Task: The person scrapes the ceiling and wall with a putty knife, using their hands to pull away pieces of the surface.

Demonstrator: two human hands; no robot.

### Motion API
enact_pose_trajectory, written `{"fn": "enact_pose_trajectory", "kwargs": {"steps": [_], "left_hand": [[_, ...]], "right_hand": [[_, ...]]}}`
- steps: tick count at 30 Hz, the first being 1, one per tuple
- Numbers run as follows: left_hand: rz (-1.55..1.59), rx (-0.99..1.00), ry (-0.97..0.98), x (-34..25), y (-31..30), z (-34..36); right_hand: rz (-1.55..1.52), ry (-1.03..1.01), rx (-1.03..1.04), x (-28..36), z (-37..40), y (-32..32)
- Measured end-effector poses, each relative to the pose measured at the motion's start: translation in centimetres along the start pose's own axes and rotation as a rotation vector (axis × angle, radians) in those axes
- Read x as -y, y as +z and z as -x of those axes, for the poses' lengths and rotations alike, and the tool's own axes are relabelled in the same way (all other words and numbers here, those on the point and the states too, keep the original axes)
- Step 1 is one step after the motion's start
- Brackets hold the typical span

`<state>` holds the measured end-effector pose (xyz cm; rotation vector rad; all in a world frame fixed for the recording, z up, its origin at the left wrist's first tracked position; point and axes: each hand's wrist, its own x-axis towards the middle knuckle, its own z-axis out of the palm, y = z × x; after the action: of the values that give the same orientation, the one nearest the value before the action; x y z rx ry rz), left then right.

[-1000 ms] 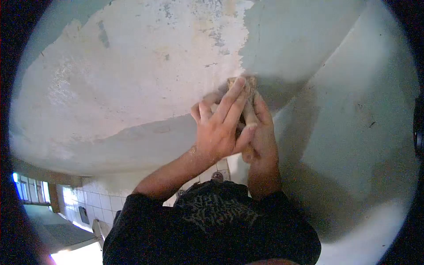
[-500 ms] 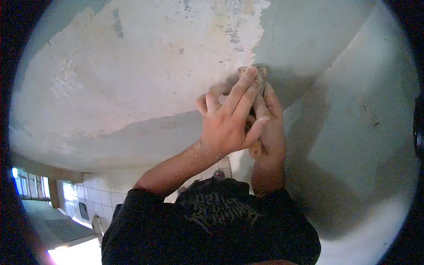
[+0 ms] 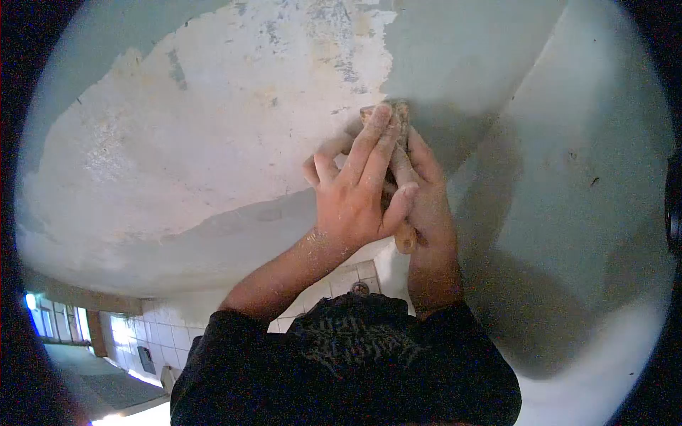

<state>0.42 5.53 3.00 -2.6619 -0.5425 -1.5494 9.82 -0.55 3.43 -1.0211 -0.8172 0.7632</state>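
both hands together just above centre, pressed up against the wall (image 3: 213, 234). left hand (image 3: 353, 202) on top, coming in from 7 o'clock: half open, two long fingers (image 3: 373, 142) stretched flat toward 12 o'clock over the front end of the scraper (image 3: 405, 240), the other two curled at 10 o'clock of the knuckles, thumb hooked across the right hand (image 3: 428, 209). right hand underneath and at 3 o'clock of the left, wrapped tight round the scraper's handle, forearm dropping straight toward 6 o'clock. dusted pale, both of them.

scraper mostly hidden between the hands – only the rounded wooden butt poking out at 6 o'clock below the left thumb, and a brownish tip at 12 o'clock just past the fingertips. tip touching the wall right on the ragged edge between stripped and painted surface; blade shape too covered to tell.

bare plaster (image 3: 213, 135) spread from the tip toward 9 and 10 o'clock – off-white, blotchy, flecked with leftover grey-green. green paint (image 3: 561, 163) unbroken from 12 round to 4 o'clock, with a soft shadow of the arms at 4 o'clock of the hands.

dark shirt (image 3: 348, 362) with a faint print filling 6 o'clock. white tiles (image 3: 153, 330) at 8 o'clock, and a bright window (image 3: 39, 319) well apart at the far 8 o'clock rim.
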Motion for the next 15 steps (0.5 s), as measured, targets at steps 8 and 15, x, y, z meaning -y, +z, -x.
{"fn": "enact_pose_trajectory", "kwargs": {"steps": [8, 15], "left_hand": [[0.018, 0.035, -0.002, 0.9, 0.0, -0.2], [0.015, -0.025, 0.01, 2.1, -0.5, -0.2]], "right_hand": [[0.029, -0.027, 0.042, -0.8, -0.6, 0.3], [0.051, -0.002, 0.045, -1.0, -1.5, 1.3]]}}
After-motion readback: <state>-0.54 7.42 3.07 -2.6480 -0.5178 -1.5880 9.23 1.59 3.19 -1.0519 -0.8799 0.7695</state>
